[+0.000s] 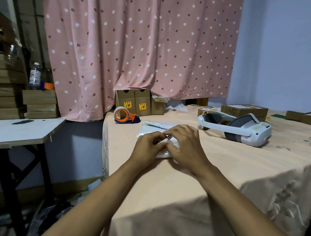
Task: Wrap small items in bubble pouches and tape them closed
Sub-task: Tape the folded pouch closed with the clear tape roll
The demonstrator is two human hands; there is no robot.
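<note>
**Q:** Where does the pouch (163, 154) lie?

**A:** On the table (172, 188), near its left edge and flat on the cloth, under both hands. The left hand (147, 145) pinches its upper edge with curled fingers. The right hand (184, 145) curls over its right end, thumb pressed to the top. The item inside is hidden.

**Q:** How is it likely to handle?

**A:** Probably light, soft and springy, with a slick film that lets folds creep open. Take hold at the folded flap and pin it flat, leaving the seam free for tape. Do not squeeze the middle, since the contents may be fragile.

**Q:** What lies around it?

**A:** More white pouches (151, 128) lie just behind. The tape dispenser (123, 115) stands further back on the left, apart from both hands. A headset (240, 128) rests to the right, and boxes (132, 102) stand against the curtain (139, 47).
</note>
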